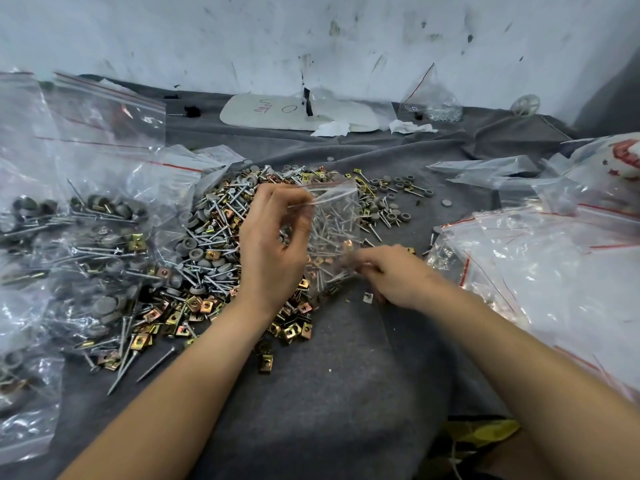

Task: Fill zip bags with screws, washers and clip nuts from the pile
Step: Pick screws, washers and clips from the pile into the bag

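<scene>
Clear plastic sits between both hands. The left hand [273,244] is raised over the heap, thumb and fingers curled, pinching the mouth edge of a small zip bag [337,202] that hangs tilted above the right side of the pile [214,244]. Through the film show many screws [332,223] and a few clip nuts [348,243]. I can make out no washers inside it. The right hand [391,275] lies lower, at the bag's bottom corner. It is smeared by motion, so I cannot tell whether its fingers pinch the film, hold a part or only touch.

Just beside that hand one stray nut [367,297] lies alone on the grey cloth [346,375]. Grey washers [195,252] lie thick in the pile's left half. Filled bags [86,237] crowd the left edge and flat empty bags [536,271] the right.

The likely trouble is spillage. The bag hangs from one pinched edge with a heavy load, so a slack grip or a sagging mouth would probably tip screws back onto the heap. Sharp screw tips pressed from below could pierce the thin film. Sealing now might also leave the bag without washers.
</scene>
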Action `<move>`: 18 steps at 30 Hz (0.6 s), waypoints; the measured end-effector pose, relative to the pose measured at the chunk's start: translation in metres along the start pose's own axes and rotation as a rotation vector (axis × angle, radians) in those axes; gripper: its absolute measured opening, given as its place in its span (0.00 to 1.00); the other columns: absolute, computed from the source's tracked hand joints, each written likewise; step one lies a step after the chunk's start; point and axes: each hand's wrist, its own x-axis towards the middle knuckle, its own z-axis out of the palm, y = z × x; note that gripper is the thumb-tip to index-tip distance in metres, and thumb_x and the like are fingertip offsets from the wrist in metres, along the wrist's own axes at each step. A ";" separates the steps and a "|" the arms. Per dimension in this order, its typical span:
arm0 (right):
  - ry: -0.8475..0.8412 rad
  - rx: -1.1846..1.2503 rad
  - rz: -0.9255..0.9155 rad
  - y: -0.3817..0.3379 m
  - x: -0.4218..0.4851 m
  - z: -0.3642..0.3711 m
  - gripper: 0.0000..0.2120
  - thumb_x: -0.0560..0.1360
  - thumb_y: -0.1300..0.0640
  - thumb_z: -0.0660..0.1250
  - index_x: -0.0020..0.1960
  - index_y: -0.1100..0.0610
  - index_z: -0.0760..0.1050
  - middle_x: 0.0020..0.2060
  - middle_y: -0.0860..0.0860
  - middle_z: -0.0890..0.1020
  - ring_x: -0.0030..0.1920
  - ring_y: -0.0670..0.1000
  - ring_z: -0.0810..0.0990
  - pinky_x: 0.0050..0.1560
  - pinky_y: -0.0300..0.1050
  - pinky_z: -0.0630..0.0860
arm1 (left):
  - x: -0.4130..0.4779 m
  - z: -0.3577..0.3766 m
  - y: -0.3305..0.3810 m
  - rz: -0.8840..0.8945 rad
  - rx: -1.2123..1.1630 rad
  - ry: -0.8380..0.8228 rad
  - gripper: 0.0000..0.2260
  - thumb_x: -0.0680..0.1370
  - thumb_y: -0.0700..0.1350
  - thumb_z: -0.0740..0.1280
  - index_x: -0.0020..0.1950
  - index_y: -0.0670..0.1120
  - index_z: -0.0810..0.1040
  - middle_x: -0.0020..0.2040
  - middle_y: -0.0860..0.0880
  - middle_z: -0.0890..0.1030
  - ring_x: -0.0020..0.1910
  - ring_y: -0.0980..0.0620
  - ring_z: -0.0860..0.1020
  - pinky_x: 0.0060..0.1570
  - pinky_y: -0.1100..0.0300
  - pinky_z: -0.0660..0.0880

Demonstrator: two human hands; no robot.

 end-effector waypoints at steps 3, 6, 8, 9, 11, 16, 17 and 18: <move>0.049 -0.210 -0.040 -0.006 0.002 -0.001 0.17 0.80 0.57 0.56 0.61 0.39 0.72 0.55 0.52 0.80 0.52 0.58 0.79 0.51 0.51 0.77 | -0.001 0.000 0.000 -0.005 -0.022 -0.003 0.04 0.79 0.37 0.63 0.50 0.37 0.76 0.47 0.49 0.73 0.44 0.54 0.74 0.41 0.51 0.78; 0.110 -0.300 -0.083 -0.009 0.001 -0.001 0.14 0.79 0.58 0.57 0.60 0.43 0.72 0.53 0.51 0.77 0.52 0.59 0.78 0.48 0.52 0.75 | -0.001 0.000 -0.001 -0.014 -0.041 -0.010 0.03 0.79 0.35 0.64 0.50 0.37 0.76 0.47 0.49 0.73 0.44 0.52 0.74 0.41 0.47 0.79; 0.146 -0.346 -0.090 -0.009 0.000 -0.001 0.12 0.78 0.60 0.58 0.58 0.47 0.72 0.51 0.51 0.72 0.50 0.60 0.77 0.44 0.52 0.74 | -0.001 0.000 -0.002 -0.023 -0.044 -0.011 0.03 0.79 0.35 0.64 0.50 0.37 0.76 0.47 0.49 0.73 0.44 0.51 0.75 0.40 0.46 0.79; 0.158 -0.363 -0.088 -0.009 0.000 -0.002 0.12 0.78 0.61 0.58 0.57 0.48 0.72 0.50 0.52 0.71 0.49 0.61 0.77 0.42 0.52 0.73 | -0.001 0.000 -0.002 -0.024 -0.045 -0.009 0.03 0.79 0.35 0.64 0.51 0.37 0.76 0.47 0.49 0.73 0.44 0.51 0.75 0.40 0.47 0.79; 0.163 -0.390 -0.096 -0.010 -0.001 -0.002 0.11 0.77 0.62 0.58 0.56 0.50 0.72 0.51 0.52 0.70 0.50 0.60 0.75 0.39 0.49 0.70 | -0.002 -0.001 -0.002 -0.017 -0.045 -0.002 0.03 0.79 0.36 0.63 0.51 0.37 0.76 0.48 0.49 0.73 0.44 0.53 0.74 0.40 0.49 0.79; 0.077 -0.360 -0.118 -0.005 0.002 -0.003 0.10 0.78 0.61 0.56 0.58 0.54 0.69 0.56 0.51 0.72 0.56 0.57 0.74 0.45 0.50 0.72 | -0.002 -0.002 -0.003 -0.007 -0.041 0.002 0.03 0.79 0.36 0.63 0.50 0.37 0.76 0.47 0.49 0.73 0.44 0.50 0.75 0.39 0.50 0.79; 0.079 -0.325 -0.092 -0.004 0.002 -0.005 0.10 0.78 0.62 0.56 0.59 0.55 0.69 0.56 0.52 0.72 0.56 0.59 0.75 0.49 0.53 0.74 | -0.002 -0.001 -0.003 -0.006 -0.044 0.002 0.03 0.79 0.36 0.64 0.50 0.37 0.76 0.47 0.48 0.73 0.44 0.51 0.75 0.39 0.50 0.79; 0.108 -0.292 -0.064 -0.002 0.003 -0.006 0.11 0.78 0.63 0.57 0.59 0.56 0.68 0.57 0.53 0.73 0.57 0.59 0.75 0.52 0.55 0.74 | -0.002 -0.001 -0.002 -0.006 -0.045 0.003 0.02 0.79 0.35 0.64 0.50 0.37 0.75 0.47 0.48 0.73 0.44 0.52 0.75 0.39 0.52 0.79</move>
